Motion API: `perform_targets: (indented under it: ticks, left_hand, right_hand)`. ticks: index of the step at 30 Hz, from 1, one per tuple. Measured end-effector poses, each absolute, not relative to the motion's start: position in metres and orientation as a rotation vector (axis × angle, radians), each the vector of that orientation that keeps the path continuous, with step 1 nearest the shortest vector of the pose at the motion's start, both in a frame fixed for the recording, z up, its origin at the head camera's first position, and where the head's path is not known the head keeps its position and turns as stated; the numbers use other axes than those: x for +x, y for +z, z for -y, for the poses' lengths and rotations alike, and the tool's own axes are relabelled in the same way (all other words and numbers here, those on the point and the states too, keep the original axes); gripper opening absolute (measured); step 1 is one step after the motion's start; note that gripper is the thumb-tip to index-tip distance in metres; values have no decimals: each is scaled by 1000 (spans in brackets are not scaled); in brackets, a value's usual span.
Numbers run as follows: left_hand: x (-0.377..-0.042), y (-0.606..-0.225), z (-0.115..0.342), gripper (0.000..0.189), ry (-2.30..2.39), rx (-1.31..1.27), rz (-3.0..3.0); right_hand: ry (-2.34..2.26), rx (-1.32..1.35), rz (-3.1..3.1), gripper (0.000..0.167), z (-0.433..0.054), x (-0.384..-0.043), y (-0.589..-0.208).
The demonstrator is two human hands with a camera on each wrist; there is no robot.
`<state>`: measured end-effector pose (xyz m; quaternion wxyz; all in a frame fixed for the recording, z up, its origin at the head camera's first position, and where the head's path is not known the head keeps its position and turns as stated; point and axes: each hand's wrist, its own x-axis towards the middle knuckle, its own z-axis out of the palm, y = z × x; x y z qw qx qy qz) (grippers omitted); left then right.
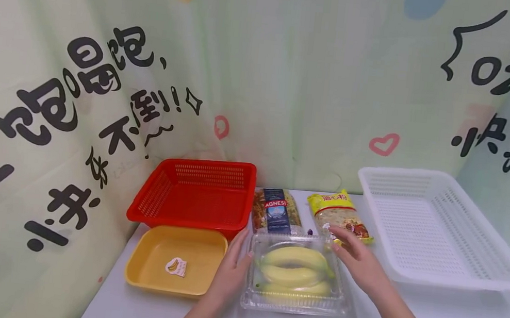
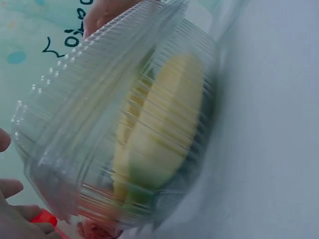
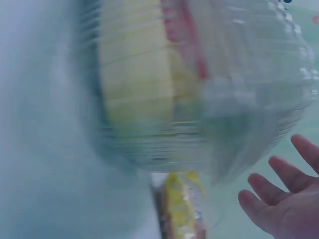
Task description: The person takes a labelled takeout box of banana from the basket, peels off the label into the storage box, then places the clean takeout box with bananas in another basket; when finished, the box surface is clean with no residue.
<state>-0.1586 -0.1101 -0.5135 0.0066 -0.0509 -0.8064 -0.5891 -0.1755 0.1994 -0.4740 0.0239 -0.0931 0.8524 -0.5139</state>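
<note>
A clear plastic clamshell box lies on the white table with its lid down, and several yellow bananas show through it. My left hand is along the box's left side, fingers extended forward. At the right far corner is my right hand, its fingers spread towards the lid. In the left wrist view the ribbed box wall stands beside the loosely extended fingers of the left hand. The right wrist view shows the right hand with parted fingers just below the blurred box.
Behind the box lie an AGNESI pasta pack and a yellow-topped food bag. A red basket and a yellow tub with a banana sticker stand left. To the right is a white basket. A printed curtain encloses the table.
</note>
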Motion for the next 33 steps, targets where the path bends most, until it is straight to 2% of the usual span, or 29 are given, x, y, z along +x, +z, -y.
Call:
perform_targets:
  ticks: [7,17,33]
  left_hand:
    - [-163,-529,107,59,-1971,-129,2405]
    - [-166,-545,103,62,-2228,-31,2335]
    - [-165,-551,100,61,-2263,0,2382]
  right_hand:
    - [-1756,-158,-2425,59,-200,-177,-498]
    - [-1894,-206,-2291,59,-194,-182,-529]
    - [-1939,-69,-2235,64,-191,-173,-537]
